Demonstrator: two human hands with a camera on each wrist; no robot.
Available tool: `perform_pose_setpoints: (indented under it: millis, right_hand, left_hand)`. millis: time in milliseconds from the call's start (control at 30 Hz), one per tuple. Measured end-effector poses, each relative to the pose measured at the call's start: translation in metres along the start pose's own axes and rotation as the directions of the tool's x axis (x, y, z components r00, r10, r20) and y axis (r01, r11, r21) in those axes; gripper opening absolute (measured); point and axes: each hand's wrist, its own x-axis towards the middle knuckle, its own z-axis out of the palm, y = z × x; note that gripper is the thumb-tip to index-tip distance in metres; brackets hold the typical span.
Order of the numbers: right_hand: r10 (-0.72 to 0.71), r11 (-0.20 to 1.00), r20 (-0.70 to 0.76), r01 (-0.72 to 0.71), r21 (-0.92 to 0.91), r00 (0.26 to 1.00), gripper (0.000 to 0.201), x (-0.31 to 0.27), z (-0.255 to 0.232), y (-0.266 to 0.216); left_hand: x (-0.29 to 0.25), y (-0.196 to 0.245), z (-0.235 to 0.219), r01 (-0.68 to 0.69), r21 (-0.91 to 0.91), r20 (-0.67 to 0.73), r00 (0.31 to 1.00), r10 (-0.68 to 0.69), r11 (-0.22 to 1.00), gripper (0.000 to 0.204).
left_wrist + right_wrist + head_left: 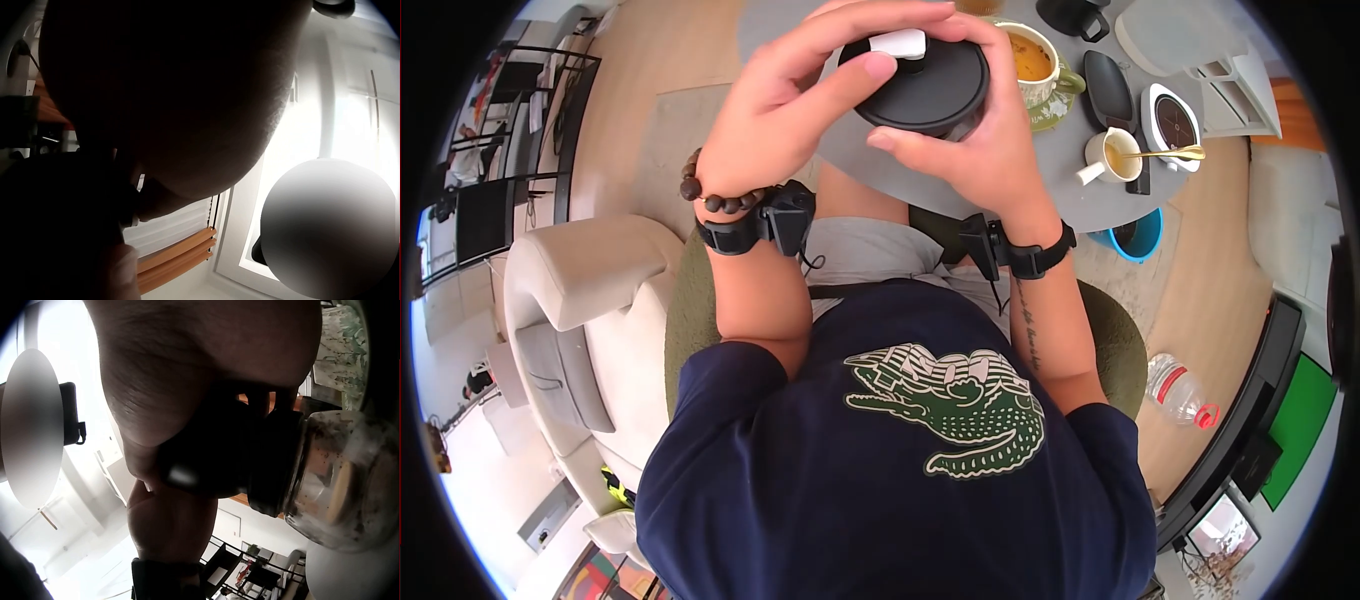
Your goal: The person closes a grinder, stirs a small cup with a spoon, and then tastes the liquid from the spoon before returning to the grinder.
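Observation:
Both hands hold a clear jar point(344, 481) with a round black lid point(930, 100), raised over the near edge of the grey table. My left hand point(775, 110) reaches over the far side of the lid, its thumb by a small white piece point(899, 44) on top. From the other side my right hand point(1000, 150) grips the jar, thumb along the near side. Stains mark the clear wall in the right wrist view, and a beige part shows inside. The left wrist view is mostly dark, filled by the hand.
On the grey table point(870, 180), right of the hands, are a patterned cup point(1048, 84) of yellow soup on a green saucer, a black oblong dish point(1110, 92), a white cup point(1097, 160) with a gold spoon, and a black mug point(1072, 14). A blue bin point(1145, 240) stands below.

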Motion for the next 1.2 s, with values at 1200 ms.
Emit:
perform_pose_setpoints:
  millis: [1200]
  right_hand:
    - [0.016,1.000,-0.061,-0.015,0.013,0.998,0.092,0.002,0.005,-0.013]
  left_hand:
    - [0.021,0.006,0.023,-0.200,0.456,-0.103,0.956,0.274,0.867,0.063]
